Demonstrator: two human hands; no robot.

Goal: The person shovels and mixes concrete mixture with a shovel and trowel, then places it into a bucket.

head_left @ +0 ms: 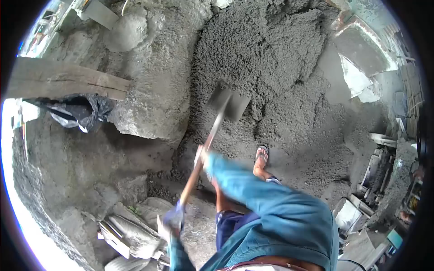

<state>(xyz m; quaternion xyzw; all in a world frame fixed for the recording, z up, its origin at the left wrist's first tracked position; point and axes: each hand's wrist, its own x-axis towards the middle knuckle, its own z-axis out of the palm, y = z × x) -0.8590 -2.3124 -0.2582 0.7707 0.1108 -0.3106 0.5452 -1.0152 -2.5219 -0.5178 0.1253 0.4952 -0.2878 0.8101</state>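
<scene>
A shovel (192, 178) with a long wooden shaft slants across the middle of the view. Its flat grey blade (236, 106) lies against the near side of a large heap of wet grey mortar (266, 58). My right hand (200, 156), at the end of a blue-green sleeve, is wrapped round the shaft below the metal socket. Lower down, my left hand (164, 227) grips the bluish handle end of the shovel, slightly smeared by motion. One sandalled foot (261, 155) stands at the edge of the spread mortar.
A rough concrete block (156, 86) rises left of the heap. Over it juts a wooden beam (68, 79), with a black plastic bag (81, 110) beneath. Crumpled sacks (140, 232) lie lower left. Planks and debris (373, 167) line the right side.
</scene>
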